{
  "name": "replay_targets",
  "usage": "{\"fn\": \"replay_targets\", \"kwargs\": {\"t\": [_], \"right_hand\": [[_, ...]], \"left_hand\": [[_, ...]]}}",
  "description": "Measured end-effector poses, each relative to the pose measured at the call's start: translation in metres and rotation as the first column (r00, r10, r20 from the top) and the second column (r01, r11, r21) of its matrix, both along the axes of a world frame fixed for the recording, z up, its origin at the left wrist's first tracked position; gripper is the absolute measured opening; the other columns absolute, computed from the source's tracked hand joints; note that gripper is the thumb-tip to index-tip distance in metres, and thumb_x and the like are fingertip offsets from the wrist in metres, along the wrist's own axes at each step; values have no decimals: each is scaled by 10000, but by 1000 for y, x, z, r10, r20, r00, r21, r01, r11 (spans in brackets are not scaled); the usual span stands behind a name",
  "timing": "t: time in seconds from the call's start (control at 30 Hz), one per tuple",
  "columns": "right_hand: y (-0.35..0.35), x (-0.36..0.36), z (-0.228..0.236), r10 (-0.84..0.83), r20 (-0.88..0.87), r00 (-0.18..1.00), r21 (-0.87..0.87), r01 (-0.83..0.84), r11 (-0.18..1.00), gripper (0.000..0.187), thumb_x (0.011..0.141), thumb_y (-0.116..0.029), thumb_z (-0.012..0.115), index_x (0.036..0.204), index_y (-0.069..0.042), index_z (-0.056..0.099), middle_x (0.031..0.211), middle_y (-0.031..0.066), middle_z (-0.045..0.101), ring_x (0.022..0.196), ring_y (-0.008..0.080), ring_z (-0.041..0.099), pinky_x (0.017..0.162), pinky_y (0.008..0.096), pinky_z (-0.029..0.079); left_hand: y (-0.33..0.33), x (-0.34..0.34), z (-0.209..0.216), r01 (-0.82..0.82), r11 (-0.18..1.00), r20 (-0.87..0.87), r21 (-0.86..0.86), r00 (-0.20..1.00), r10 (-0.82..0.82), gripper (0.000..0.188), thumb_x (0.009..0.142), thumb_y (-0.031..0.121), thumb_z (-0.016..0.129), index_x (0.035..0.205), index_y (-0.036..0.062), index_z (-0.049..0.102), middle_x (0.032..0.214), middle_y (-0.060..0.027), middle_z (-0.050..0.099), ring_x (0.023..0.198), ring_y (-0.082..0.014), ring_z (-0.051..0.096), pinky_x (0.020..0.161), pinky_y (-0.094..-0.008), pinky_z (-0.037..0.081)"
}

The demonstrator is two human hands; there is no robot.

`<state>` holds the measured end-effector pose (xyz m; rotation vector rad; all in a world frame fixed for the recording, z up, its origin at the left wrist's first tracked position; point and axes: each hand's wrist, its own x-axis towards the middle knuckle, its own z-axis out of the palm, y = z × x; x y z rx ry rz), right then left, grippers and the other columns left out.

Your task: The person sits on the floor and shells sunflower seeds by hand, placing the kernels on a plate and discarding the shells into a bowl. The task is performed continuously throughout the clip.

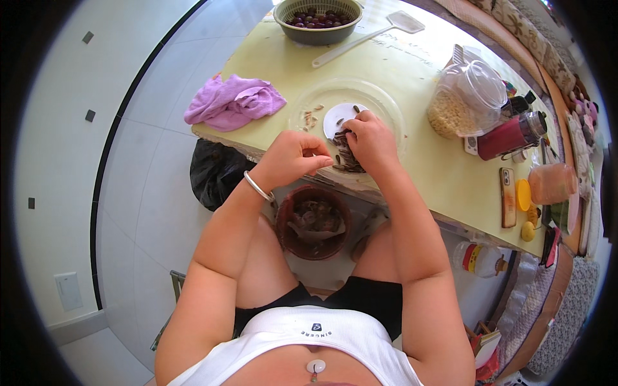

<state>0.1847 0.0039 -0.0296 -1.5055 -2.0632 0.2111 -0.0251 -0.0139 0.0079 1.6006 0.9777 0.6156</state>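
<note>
A clear round plate (389, 109) lies near the table's front edge, with a small white disc (333, 119) inside it. Dark striped sunflower seeds (347, 157) are heaped on the near side of the disc, and a few lie loose on it. Pale bits, like kernels or shell pieces (309, 119), rest at the plate's left. My right hand (373, 143) is over the heap, its fingers curled closed onto the seeds. My left hand (297, 156) hangs just left of the heap, thumb and fingers pinched together; whatever is between them is too small to make out.
Below the table edge, a brown bucket (284, 225) of waste stands between my legs. A purple cloth (233, 103) lies left, a bowl of dark fruit (278, 14) and white spatula (404, 22) farther back. Rightward are a clear tub (450, 106), red bottle (505, 137) and phone (508, 196).
</note>
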Motion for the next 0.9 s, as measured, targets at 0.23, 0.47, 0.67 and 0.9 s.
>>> {"fn": "replay_targets", "kwargs": {"t": [0.23,0.47,0.67,0.9], "right_hand": [[-1,-4,4,-47,58,997,-34,49,998,66,811,-107,661,868,-101,694,902,67,620,902,272,618,738,411,524],[-7,-2,7,-106,-743,661,-316,-206,926,101,829,-63,711,923,-36,685,842,33,682,696,123,606,631,278,497],[-19,-9,13,-261,-907,330,-389,-417,822,75,883,-45,675,928,14,682,838,31,700,731,56,612,610,209,470],[-24,-21,6,-239,-906,349,-340,-266,902,103,880,-66,686,899,36,685,837,51,710,729,49,609,624,196,466]], "left_hand": [[1,7,-4,-156,988,-14,7,988,156,121,869,76,712,869,-43,696,709,-8,641,608,-70,608,551,-212,477],[1,22,-18,-382,919,258,100,902,347,139,866,17,698,991,-35,726,865,-65,708,699,-98,655,630,-226,532],[-2,30,-24,-400,847,225,349,913,339,191,863,-8,692,1049,-3,735,894,-94,725,754,-129,691,669,-248,560],[-4,37,-22,-313,550,85,774,913,400,198,805,-15,714,993,37,745,873,-143,718,746,-250,704,665,-322,561]]}}
